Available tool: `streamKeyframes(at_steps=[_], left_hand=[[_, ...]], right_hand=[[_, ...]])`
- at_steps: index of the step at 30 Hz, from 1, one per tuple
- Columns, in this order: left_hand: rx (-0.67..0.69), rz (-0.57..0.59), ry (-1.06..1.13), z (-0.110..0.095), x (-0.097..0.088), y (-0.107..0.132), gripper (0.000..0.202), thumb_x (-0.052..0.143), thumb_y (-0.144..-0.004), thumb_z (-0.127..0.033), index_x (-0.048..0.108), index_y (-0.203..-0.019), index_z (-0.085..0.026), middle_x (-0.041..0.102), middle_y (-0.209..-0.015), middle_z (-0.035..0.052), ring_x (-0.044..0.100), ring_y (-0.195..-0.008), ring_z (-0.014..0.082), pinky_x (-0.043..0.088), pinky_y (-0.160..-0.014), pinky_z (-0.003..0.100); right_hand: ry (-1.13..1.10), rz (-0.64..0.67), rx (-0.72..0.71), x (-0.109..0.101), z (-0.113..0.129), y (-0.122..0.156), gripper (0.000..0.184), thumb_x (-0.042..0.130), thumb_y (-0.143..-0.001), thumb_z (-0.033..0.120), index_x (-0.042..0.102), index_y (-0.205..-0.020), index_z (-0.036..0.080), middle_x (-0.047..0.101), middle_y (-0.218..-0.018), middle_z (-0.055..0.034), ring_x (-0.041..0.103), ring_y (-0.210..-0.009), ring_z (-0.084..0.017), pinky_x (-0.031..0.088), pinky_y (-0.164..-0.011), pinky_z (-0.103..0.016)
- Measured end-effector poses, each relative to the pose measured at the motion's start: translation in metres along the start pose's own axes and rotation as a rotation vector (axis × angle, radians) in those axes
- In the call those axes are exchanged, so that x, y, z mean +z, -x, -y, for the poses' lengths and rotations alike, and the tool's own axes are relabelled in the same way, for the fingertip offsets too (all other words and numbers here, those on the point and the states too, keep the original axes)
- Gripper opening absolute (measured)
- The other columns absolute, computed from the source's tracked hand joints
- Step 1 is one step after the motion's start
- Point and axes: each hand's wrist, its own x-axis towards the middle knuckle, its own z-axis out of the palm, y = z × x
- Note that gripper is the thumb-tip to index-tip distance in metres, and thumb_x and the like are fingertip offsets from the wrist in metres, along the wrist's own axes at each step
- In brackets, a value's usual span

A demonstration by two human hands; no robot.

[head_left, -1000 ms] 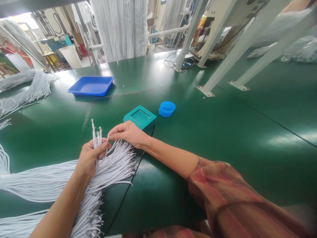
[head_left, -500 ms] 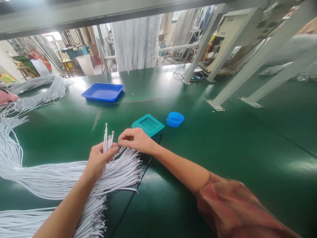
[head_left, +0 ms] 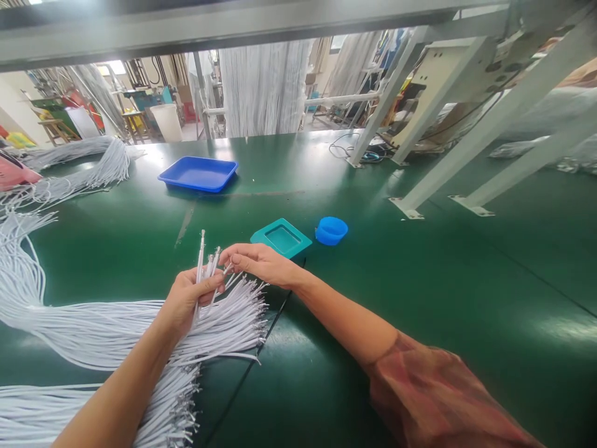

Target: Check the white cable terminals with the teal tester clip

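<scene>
My left hand (head_left: pixel 186 298) is closed round a few white cables (head_left: pixel 203 261), their metal tips pointing up. My right hand (head_left: pixel 254 262) pinches the end of one more white cable right beside them, fingers pressed together. Both hands hover over a big bundle of white cables (head_left: pixel 140 330) lying on the green belt (head_left: pixel 373 292), with its stripped ends fanned out under my hands. A second bundle (head_left: pixel 158 410) lies nearer to me at the bottom left.
A teal square tray (head_left: pixel 281 238) and a small blue bowl (head_left: pixel 331 229) sit just beyond my right hand. A blue flat tray (head_left: pixel 198 173) lies farther back. More white cables (head_left: pixel 79 168) are piled at the far left. White frame legs (head_left: pixel 448 162) stand on the right.
The view has tilted up slightly. My right hand has brought another cable end against those held upright in my left hand.
</scene>
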Motion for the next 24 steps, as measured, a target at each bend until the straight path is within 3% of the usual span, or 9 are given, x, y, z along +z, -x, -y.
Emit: streamKeyframes(at_steps=[2, 6, 13, 15, 18, 21, 22, 24], left_hand=[[-0.029, 0.008, 0.027, 0.000, 0.000, -0.001, 0.017, 0.070, -0.063, -0.023, 0.061, -0.067, -0.010, 0.055, -0.055, 0.0017, 0.026, -0.039, 0.0019, 0.014, -0.038, 0.019], [-0.057, 0.022, 0.073, 0.000, -0.001, -0.001, 0.017, 0.071, -0.062, -0.024, 0.062, -0.068, -0.010, 0.054, -0.055, 0.0005, 0.026, -0.039, 0.0009, 0.014, -0.037, 0.018], [0.058, -0.036, -0.008, 0.004, 0.003, 0.000, 0.018, 0.069, -0.065, -0.028, 0.062, -0.068, -0.011, 0.056, -0.060, 0.0018, 0.029, -0.041, 0.0030, 0.018, -0.039, 0.020], [0.111, -0.081, -0.040, 0.007, 0.005, 0.000, 0.020, 0.069, -0.065, -0.029, 0.062, -0.069, -0.011, 0.057, -0.061, 0.0019, 0.030, -0.042, 0.0039, 0.019, -0.040, 0.021], [0.168, -0.140, -0.071, 0.011, 0.007, 0.000, 0.020, 0.069, -0.065, -0.030, 0.062, -0.069, -0.012, 0.053, -0.054, -0.0007, 0.032, -0.042, 0.0052, 0.020, -0.041, 0.021], [0.147, -0.154, -0.032, 0.012, 0.006, 0.000, 0.019, 0.069, -0.065, -0.030, 0.062, -0.066, -0.013, 0.051, -0.051, -0.0021, 0.033, -0.042, 0.0051, 0.020, -0.041, 0.021], [0.134, -0.154, -0.009, 0.012, 0.006, 0.000, 0.019, 0.069, -0.065, -0.029, 0.061, -0.065, -0.012, 0.052, -0.053, -0.0016, 0.033, -0.042, 0.0047, 0.020, -0.041, 0.021], [0.120, -0.152, 0.023, 0.010, 0.005, -0.001, 0.018, 0.069, -0.065, -0.029, 0.061, -0.066, -0.012, 0.056, -0.058, 0.0000, 0.033, -0.042, 0.0042, 0.021, -0.040, 0.020]], right_hand=[[-0.020, 0.000, 0.006, 0.003, -0.003, 0.000, 0.027, 0.051, -0.081, 0.038, 0.062, -0.087, 0.014, 0.060, -0.081, -0.0008, 0.055, -0.077, -0.010, 0.043, -0.078, -0.025], [-0.040, -0.124, 0.085, 0.008, -0.010, 0.000, 0.032, 0.054, -0.077, 0.043, 0.065, -0.077, 0.012, 0.061, -0.067, -0.0006, 0.052, -0.062, -0.008, 0.042, -0.064, -0.022], [-0.145, -0.294, 0.139, 0.017, -0.019, -0.001, 0.024, 0.068, -0.062, 0.032, 0.066, -0.073, 0.011, 0.063, -0.062, -0.0015, 0.049, -0.054, -0.008, 0.040, -0.056, -0.022], [-0.048, -0.383, 0.134, 0.022, -0.023, 0.000, 0.020, 0.065, -0.065, 0.031, 0.065, -0.067, 0.011, 0.061, -0.058, -0.0015, 0.049, -0.052, -0.008, 0.040, -0.053, -0.022], [0.363, -0.519, 0.033, 0.029, -0.028, 0.004, 0.018, 0.057, -0.072, 0.027, 0.062, -0.061, 0.014, 0.062, -0.060, -0.0034, 0.051, -0.057, -0.011, 0.041, -0.057, -0.025], [0.772, -0.436, -0.225, 0.028, -0.030, 0.006, 0.021, 0.053, -0.078, 0.027, 0.063, -0.063, 0.017, 0.063, -0.067, -0.0065, 0.053, -0.070, -0.016, 0.041, -0.072, -0.031], [0.804, -0.387, -0.273, 0.026, -0.030, 0.006, 0.021, 0.052, -0.080, 0.028, 0.064, -0.065, 0.018, 0.063, -0.069, -0.0067, 0.053, -0.074, -0.017, 0.040, -0.076, -0.032], [0.669, -0.342, -0.226, 0.019, -0.028, 0.003, 0.022, 0.049, -0.082, 0.032, 0.065, -0.076, 0.018, 0.065, -0.074, -0.0055, 0.054, -0.074, -0.015, 0.041, -0.075, -0.030]])
